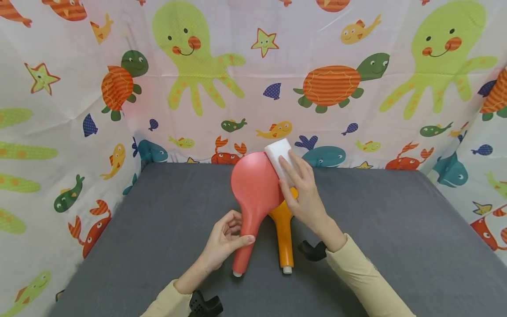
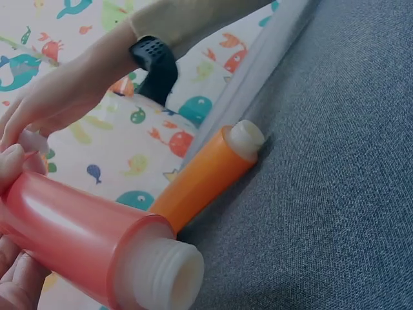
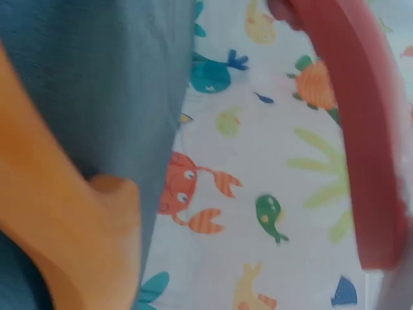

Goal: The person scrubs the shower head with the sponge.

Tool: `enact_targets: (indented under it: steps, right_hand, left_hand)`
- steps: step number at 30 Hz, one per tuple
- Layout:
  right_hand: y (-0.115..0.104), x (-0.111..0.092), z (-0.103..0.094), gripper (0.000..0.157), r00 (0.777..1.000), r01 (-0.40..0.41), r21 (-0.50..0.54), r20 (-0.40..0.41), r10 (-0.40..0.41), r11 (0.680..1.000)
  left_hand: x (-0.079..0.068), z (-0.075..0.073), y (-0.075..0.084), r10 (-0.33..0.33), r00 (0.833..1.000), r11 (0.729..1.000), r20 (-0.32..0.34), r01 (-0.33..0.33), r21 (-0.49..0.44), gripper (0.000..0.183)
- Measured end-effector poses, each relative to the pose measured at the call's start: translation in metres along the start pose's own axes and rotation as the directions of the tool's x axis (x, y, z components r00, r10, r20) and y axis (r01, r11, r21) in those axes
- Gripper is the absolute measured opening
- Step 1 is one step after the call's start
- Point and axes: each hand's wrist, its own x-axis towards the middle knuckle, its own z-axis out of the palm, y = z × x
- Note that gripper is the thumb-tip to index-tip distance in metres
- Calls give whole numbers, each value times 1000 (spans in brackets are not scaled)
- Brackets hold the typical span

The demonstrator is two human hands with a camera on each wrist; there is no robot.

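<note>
My left hand [image 1: 222, 243] holds a red plastic paddle-shaped thing [image 1: 253, 180] by its handle, thumb across the front, with the broad round head tilted up and away. In the left wrist view, the handle [image 2: 77, 232] ends in a white hollow neck. My right hand [image 1: 304, 196] grips a white sponge-like block [image 1: 278, 149] against the upper right edge of the red head. An orange plastic piece [image 1: 284, 237] with a similar handle and white end lies on the table; its upper part is partly hidden behind the red head and my right hand.
A dark grey cloth covers the table [image 1: 178, 198]. Behind it and at both sides hangs a white curtain [image 1: 269, 119] printed with sea animals. Black straps [image 1: 313, 251] sit at both wrists, over pale yellow sleeves [image 1: 366, 277].
</note>
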Motion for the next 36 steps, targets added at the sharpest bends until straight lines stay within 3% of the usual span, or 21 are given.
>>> enact_targets:
  steps: [2,4,8,10,11,13,16,18,20,22,24,27,29,30,33,36]
  right_hand:
    - [-4,-6,3,50,1000,29,2,4,-29,1000]
    - [-12,-14,7,46,993,108,-4,41,-108,994]
    - [-30,-27,16,42,942,303,-10,157,-297,953]
    - [-33,-29,17,42,918,353,-16,200,-343,936]
    - [-31,-28,16,42,917,357,-16,199,-347,934]
    - [-23,-25,12,44,939,305,-23,176,-296,952]
    - [-6,-17,4,47,985,152,-31,88,-149,988]
    - [0,-14,1,53,998,53,-29,37,-52,998]
    - [0,-14,1,54,1000,16,-29,2,-16,999]
    - [-4,-18,6,49,998,55,-36,7,-54,998]
    - [-12,-24,12,45,988,151,-45,46,-149,987]
    - [-20,-33,19,43,940,321,-34,135,-314,946]
    - [-21,-35,20,42,911,385,-24,166,-376,923]
    - [-19,-35,19,41,909,393,-23,162,-384,919]
    - [-10,-28,14,41,947,309,-49,108,-303,950]
    - [-1,-21,8,45,989,143,-69,34,-141,987]
  left_hand:
    - [-1,0,0,9,1000,1000,1,-9,6,33]
    - [0,0,-1,27,1000,1000,-2,-27,14,32]
    - [0,-3,-4,67,998,997,-20,-66,42,35]
    - [1,-4,-6,76,997,996,-21,-75,44,37]
    - [1,-4,-6,73,997,997,-24,-71,42,37]
    - [2,-4,-6,66,997,997,-24,-66,27,36]
    - [2,-3,-6,51,998,999,-23,-51,-8,31]
    - [2,-3,-6,47,999,999,-23,-47,-14,31]
    - [1,-3,-5,46,999,999,-24,-46,-12,32]
    - [1,-4,-5,47,998,999,-30,-47,-10,32]
    - [2,-5,-6,42,998,999,-41,-42,-13,33]
    - [2,-7,-7,29,998,999,-57,-30,-20,35]
    - [3,-8,-7,24,998,999,-59,-25,-23,36]
    - [3,-8,-8,22,998,999,-56,-23,-30,36]
    - [4,-9,-7,22,999,998,-44,-24,-53,35]
    - [3,-9,-7,27,999,996,-26,-29,-88,34]
